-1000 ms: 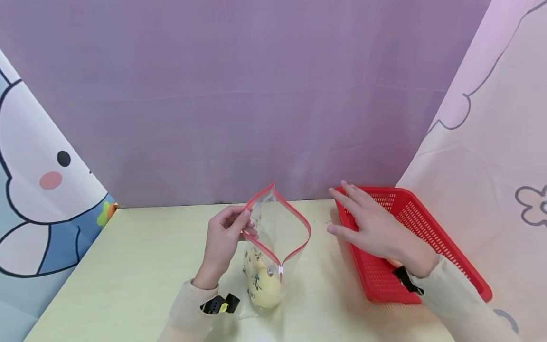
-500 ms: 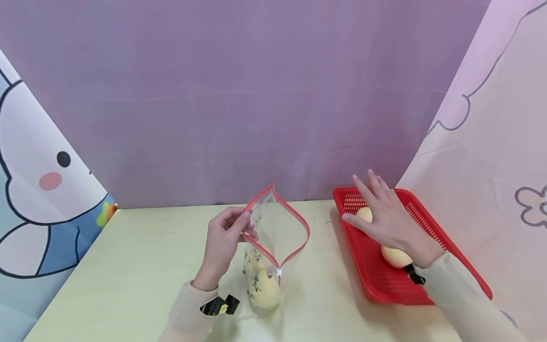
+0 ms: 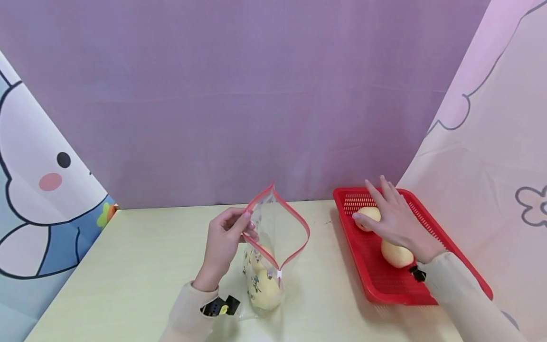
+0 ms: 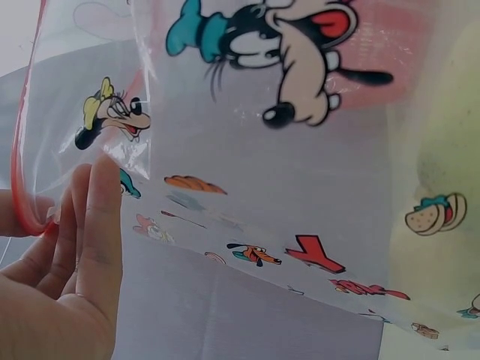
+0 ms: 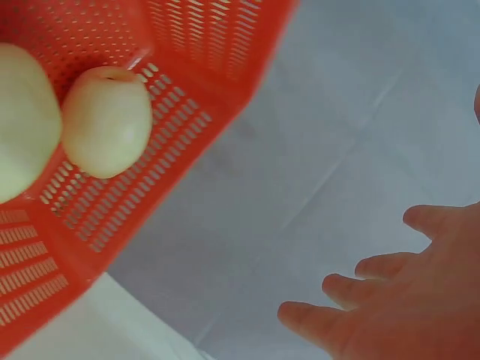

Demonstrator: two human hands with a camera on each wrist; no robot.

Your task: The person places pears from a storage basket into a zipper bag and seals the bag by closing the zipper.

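My left hand point(image 3: 223, 244) pinches the left side of the red-edged mouth of a clear zip bag point(image 3: 302, 222), which gapes wide. Cartoon figures are printed on the bag, as the left wrist view shows. Pale yellow fruit point(image 3: 266, 290) fills its lower part, standing on the table. My right hand point(image 3: 400, 227) hovers over the red basket point(image 3: 371, 290), fingers spread and holding nothing. Two pale yellow fruits lie in the basket: one farther back point(image 3: 370, 213) overlapped by the thumb, and one nearer point(image 3: 396, 255), partly behind the hand. A dimple marks one fruit point(image 5: 107, 126) in the right wrist view.
A light wooden table point(image 3: 145, 266) carries the bag and the basket. Behind it hangs a purple cloth point(image 3: 265, 104). Printed cloths stand on either side, the right one point(image 3: 491, 204) close beside the basket.
The right hand has moved rightward, farther over the basket, and both fruits there have come into clearer view. The left hand and bag have stayed nearly still.
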